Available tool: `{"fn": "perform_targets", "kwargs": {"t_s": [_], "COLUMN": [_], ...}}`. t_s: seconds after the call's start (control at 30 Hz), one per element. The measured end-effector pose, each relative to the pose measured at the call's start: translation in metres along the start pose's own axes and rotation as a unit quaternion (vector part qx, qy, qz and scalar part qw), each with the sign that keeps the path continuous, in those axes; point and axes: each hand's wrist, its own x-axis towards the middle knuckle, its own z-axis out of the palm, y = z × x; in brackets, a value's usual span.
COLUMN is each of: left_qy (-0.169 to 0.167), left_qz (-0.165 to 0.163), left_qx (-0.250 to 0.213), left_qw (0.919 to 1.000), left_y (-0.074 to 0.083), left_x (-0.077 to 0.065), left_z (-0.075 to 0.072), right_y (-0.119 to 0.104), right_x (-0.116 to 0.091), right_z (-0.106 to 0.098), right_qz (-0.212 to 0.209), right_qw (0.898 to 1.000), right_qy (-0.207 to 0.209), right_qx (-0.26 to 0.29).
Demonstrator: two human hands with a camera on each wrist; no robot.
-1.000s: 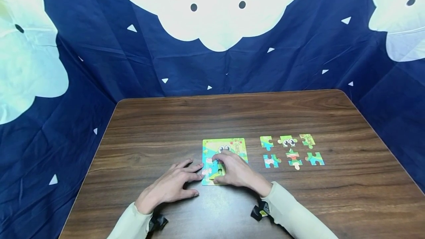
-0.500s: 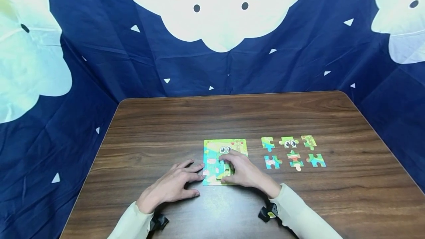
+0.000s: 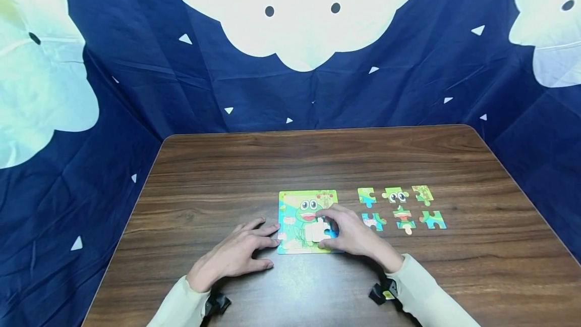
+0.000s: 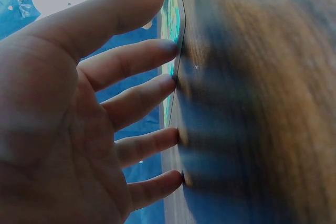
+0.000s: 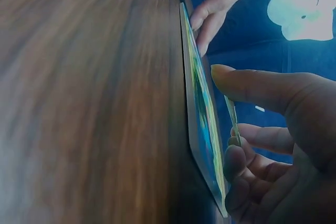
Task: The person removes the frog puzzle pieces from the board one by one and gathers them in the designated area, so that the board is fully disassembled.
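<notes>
A square puzzle board (image 3: 288,201) with a green frog picture lies flat on the table. My right hand (image 3: 349,229) pinches a jigsaw piece (image 3: 320,230) between thumb and fingers over the board's lower right part. In the right wrist view the piece (image 5: 232,116) appears as a thin edge, tilted and slightly off the board. My left hand (image 3: 242,250) rests on the table with fingers spread and fairly straight. Its fingertips touch or lie right beside the board's left edge; in the left wrist view the left fingers (image 4: 139,95) hold nothing.
Several loose jigsaw pieces lie to the right of the board in two rows, among them one with frog eyes (image 3: 395,195) and one with a mouth (image 3: 404,220). The wooden table (image 3: 204,175) is backed by a blue curtain (image 3: 313,100) with clouds.
My right hand has moved right across the board with the jigsaw piece, uncovering the frog's mouth and belly. The left hand stays in place. The head view has shifted slightly.
</notes>
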Motion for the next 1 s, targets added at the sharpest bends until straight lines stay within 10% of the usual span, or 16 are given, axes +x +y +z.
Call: {"fn": "perform_targets", "kwargs": {"t_s": [1.0], "left_qy": [-0.004], "left_qz": [-0.005], "left_qx": [-0.006], "left_qw": [1.0], "left_y": [0.001], "left_x": [0.0], "left_z": [0.0], "right_y": [0.036], "right_x": [-0.045], "right_z": [-0.02], "right_qz": [0.014], "right_qw": [1.0], "right_qy": [0.02], "right_qx": [-0.011]}}
